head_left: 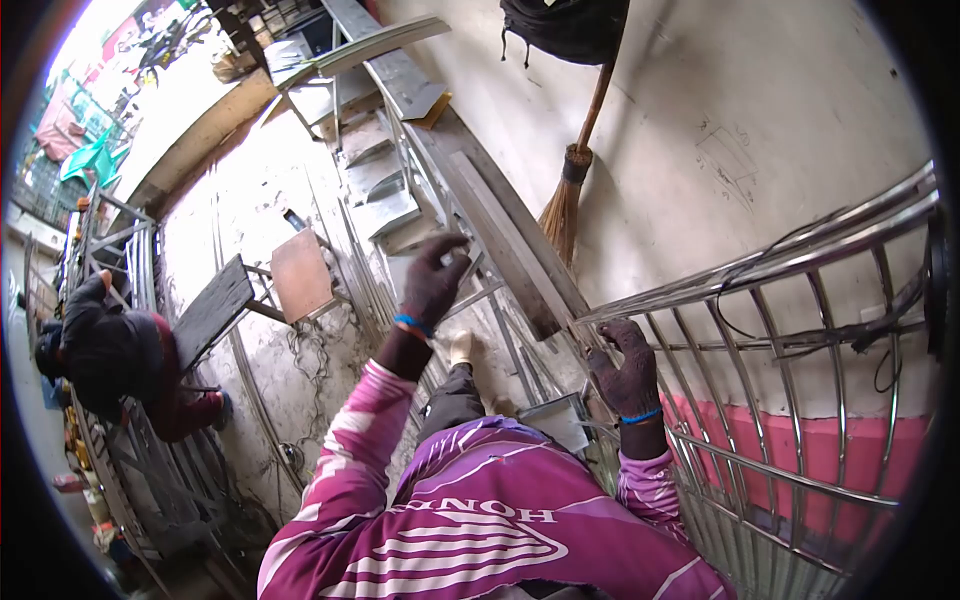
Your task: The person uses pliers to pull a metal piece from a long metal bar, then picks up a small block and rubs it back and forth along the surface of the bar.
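Observation:
My left hand [433,284], in a dark knit glove with a blue band at the wrist, hangs over the metal lengths with its fingers bent and apart, holding nothing. In a matching glove, my right hand [627,372] is beside the left end of a shiny tubular metal railing [790,262]. Its thumb and forefinger curve with a gap between them, and its palm overlaps the railing's end bars in this view. Below it, near my leg, lies a grey metal sheet piece [560,420].
Long metal bars [505,245] and a stepped metal frame [385,205] run along the wall. A broom [565,205] leans there under a black bag [565,25]. To the left, a person [115,355] sits by a dark board [215,308] and a brown-topped stool [300,275].

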`<act>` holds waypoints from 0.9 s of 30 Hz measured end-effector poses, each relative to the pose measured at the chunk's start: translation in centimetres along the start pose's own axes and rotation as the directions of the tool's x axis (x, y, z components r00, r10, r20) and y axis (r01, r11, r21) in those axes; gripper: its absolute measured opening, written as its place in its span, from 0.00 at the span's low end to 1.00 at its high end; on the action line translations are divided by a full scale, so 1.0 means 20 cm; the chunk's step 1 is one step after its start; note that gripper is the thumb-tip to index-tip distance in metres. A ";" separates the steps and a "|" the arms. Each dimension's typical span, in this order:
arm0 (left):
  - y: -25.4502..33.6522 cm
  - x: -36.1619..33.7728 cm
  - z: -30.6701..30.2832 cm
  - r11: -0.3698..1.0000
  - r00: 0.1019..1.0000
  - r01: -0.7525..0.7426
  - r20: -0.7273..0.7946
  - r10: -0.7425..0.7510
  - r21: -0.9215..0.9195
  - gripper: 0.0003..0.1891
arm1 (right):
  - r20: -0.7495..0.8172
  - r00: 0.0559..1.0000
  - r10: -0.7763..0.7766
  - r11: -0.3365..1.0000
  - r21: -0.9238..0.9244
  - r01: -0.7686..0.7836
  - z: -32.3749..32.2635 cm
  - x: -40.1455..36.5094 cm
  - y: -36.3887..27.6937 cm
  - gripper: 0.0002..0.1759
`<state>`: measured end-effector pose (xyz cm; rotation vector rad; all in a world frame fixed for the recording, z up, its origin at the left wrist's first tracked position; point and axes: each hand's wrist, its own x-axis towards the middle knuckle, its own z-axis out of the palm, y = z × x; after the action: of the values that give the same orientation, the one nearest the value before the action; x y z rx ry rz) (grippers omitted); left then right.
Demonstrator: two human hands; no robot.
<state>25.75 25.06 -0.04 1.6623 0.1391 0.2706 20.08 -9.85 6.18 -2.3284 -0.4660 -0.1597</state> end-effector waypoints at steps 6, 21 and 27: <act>0.05 0.89 -0.37 0.752 0.927 -0.280 -0.036 0.374 0.597 0.29 | 0.057 0.985 0.162 0.987 -0.025 -0.160 0.14 0.31 -0.12 0.19; 1.46 0.75 -1.10 0.206 0.206 -0.976 0.007 0.979 -0.075 0.18 | -0.427 0.622 -0.656 0.707 -0.060 0.705 -0.82 0.92 -1.18 0.18; 1.73 0.40 -0.91 0.151 0.114 -0.965 0.177 0.978 -0.215 0.19 | -0.197 0.498 -0.844 0.430 0.306 0.849 -0.84 1.05 -1.30 0.16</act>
<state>26.48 40.73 36.62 1.4640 -1.3090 1.0443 30.15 1.53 40.36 -1.5007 -1.5253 -0.5218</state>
